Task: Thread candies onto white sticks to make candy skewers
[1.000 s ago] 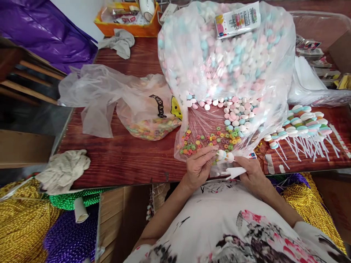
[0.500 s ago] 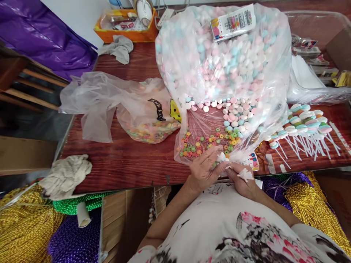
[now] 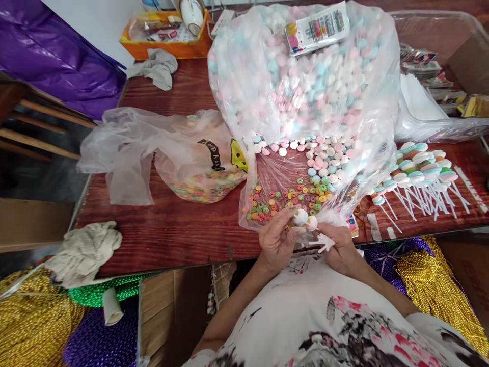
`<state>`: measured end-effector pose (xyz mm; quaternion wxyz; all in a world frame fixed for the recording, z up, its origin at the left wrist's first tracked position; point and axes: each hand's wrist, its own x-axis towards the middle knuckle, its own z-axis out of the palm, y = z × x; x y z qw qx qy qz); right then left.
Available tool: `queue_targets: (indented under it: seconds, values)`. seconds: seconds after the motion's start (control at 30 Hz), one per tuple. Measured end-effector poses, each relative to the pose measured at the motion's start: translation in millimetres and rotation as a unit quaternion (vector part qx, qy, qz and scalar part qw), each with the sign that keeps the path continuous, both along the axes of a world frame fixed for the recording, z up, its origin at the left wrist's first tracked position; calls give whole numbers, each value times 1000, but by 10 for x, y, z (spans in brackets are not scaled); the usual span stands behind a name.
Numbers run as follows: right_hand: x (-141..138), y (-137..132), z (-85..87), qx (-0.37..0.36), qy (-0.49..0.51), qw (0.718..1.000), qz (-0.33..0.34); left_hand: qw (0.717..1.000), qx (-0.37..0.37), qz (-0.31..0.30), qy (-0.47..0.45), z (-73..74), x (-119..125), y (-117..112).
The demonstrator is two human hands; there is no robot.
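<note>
Round pale discs (image 3: 301,217), candy-like and held edge-on, sit between the fingertips of my left hand (image 3: 277,239), which is closed on them. My right hand (image 3: 339,245) is closed around a bunch of short white sticks (image 3: 324,242) whose ends fan out toward the left. Its fingertips meet a second pale disc (image 3: 311,223) beside the first. Just beyond my hands, small coloured rings (image 3: 280,201) lie on the clear plastic. Pink, white and blue discs (image 3: 324,158) spill from a big clear bag (image 3: 244,86).
Discs threaded on white sticks (image 3: 416,173) lie in a pile at the right. Left of the big bag rests a smaller bag of rings (image 3: 206,186). A clear tub (image 3: 439,127), an orange box (image 3: 164,48) and crumpled cloths (image 3: 89,250) stand or lie around the table.
My hands have parted slightly and turned, showing the pale discs and the fanned sticks more plainly. The whole view has shifted a little.
</note>
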<state>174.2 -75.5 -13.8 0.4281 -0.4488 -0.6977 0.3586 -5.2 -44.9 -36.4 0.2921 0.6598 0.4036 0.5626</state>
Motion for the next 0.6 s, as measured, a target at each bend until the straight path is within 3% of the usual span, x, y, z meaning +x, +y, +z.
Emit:
queue_targets:
  seconds: [0.13, 0.6]
  values:
    - [-10, -4, -84, -14, 18, 1000, -6, 1000, 4, -29, 10, 18, -6, 88]
    - [-104, -68, -326, -134, 101, 986, -19, 993, 76, -4, 94, 72, -2, 95]
